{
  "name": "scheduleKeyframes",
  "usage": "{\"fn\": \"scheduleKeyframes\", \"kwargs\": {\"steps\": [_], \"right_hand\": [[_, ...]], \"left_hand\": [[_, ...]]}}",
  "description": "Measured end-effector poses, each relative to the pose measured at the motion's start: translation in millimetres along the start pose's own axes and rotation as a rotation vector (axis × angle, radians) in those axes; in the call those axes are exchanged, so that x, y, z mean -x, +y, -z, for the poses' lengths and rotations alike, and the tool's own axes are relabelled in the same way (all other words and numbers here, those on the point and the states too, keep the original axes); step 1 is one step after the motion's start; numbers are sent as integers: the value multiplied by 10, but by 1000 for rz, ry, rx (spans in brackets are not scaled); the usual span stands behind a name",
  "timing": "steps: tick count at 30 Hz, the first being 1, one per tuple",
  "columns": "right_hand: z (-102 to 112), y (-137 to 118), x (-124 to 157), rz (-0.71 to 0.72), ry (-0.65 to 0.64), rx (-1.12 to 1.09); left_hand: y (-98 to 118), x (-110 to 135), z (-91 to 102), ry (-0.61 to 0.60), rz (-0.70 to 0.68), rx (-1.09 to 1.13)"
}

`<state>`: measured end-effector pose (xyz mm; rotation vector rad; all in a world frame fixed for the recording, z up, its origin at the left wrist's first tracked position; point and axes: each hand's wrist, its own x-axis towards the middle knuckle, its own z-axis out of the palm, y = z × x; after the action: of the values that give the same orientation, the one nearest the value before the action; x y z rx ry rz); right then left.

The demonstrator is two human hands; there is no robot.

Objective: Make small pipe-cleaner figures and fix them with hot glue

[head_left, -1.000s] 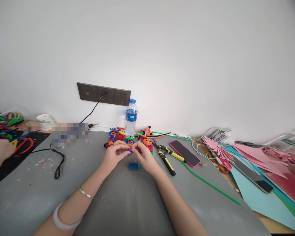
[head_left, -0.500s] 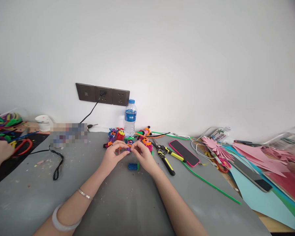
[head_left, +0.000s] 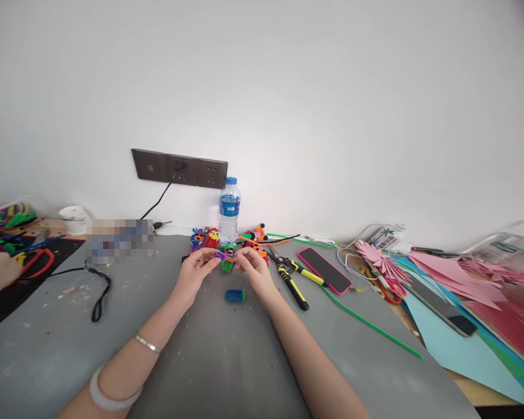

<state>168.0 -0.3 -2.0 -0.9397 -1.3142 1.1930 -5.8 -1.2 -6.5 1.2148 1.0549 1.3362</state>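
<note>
The purple piece [head_left: 220,255] is located above the tabletop [head_left: 227,361], pinched between the thumb and fingers of the left hand [head_left: 193,272]. The right hand [head_left: 254,272] is positioned just beside it, thumb and fingers drawn together; whether they grip anything cannot be told. Nearer the person, the blue cylinder [head_left: 234,295] lies on the tabletop. Beyond the hands, dolls [head_left: 212,237] are grouped near the upright bottle [head_left: 229,208]. To the right lie the pliers [head_left: 291,285], then the phone [head_left: 325,270]

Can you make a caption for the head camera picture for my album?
A purple piece in the left hand's grip, right hand nearby, colourful fuzzy figures and a blue-capped bottle behind.
</note>
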Motion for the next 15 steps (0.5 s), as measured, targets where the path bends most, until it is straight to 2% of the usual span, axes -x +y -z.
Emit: {"fn": "scheduleKeyframes", "kwargs": {"steps": [4, 9, 15], "right_hand": [[-16, -9, 24, -74, -69, -58], [-25, -51, 45, -69, -130, -69], [-12, -71, 50, -99, -160, -85]], "left_hand": [[6, 8, -15, -67, -22, -36], [28, 21, -29, -142, -46, -45], [27, 22, -28, -179, -62, -20]]}}
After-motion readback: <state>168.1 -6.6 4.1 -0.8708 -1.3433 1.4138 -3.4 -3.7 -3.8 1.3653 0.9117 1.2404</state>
